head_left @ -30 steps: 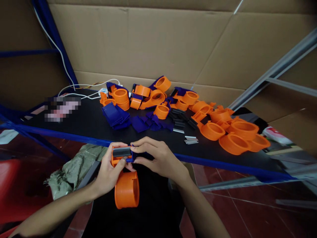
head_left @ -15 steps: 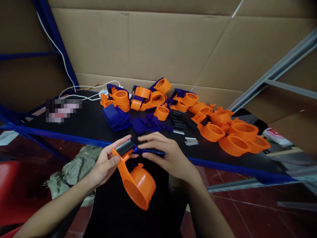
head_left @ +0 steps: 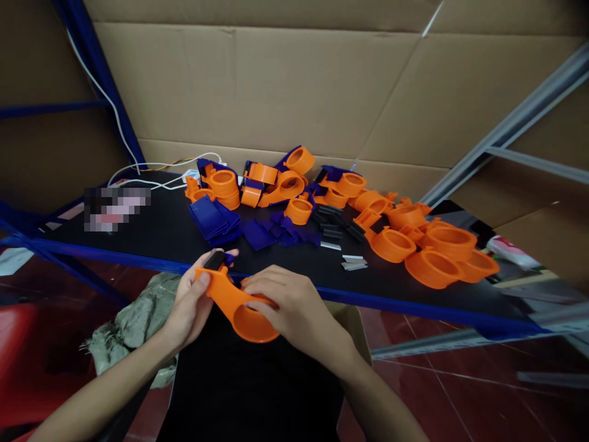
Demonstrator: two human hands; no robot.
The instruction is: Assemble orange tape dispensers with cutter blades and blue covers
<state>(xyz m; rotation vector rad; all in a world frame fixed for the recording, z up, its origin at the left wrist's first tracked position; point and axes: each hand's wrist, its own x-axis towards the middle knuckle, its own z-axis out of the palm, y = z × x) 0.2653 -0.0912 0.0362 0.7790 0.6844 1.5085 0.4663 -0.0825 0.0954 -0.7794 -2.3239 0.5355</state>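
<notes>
The left hand clamps the narrow end of an orange ring-ended holder, thumb on its face, near a black insert. The right hand, back upward and fingers bent, grips the ring's rim. The holder is above the person's lap, before the black tabletop. Far right, print on a white-and-red packet is too blurred to read.

Bright orange on held ring piece, black on its strip; deep blue on plates; plain brown on cardboard.
</notes>
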